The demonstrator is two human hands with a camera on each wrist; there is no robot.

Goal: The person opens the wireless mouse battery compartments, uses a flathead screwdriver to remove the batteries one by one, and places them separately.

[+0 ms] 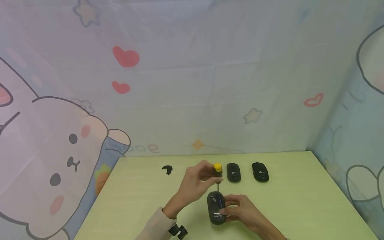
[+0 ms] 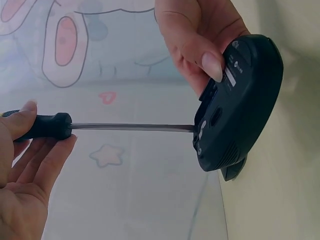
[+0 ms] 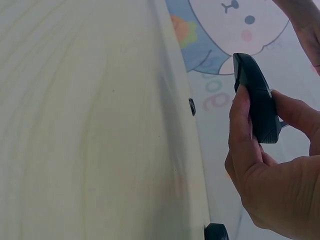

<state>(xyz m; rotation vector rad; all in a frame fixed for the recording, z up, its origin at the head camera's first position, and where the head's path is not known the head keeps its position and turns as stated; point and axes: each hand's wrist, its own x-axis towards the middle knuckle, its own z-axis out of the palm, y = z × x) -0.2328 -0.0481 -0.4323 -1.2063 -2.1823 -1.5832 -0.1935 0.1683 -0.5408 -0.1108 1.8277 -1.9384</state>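
My left hand grips the dark handle of a screwdriver, whose yellow end cap points up in the head view. Its long metal shaft runs down to the underside of a black computer mouse, and the tip meets the mouse near one end. The mouse is held bottom side up by my right hand, thumb on the underside near a white label, other fingers round its far side. An open slot shows along the underside in the left wrist view. In the right wrist view the mouse appears edge-on.
Two more black mice stand upright toward the back of the pale yellow-green table. A small black curved piece lies at the back left. Behind the table hangs a cartoon-printed cloth.
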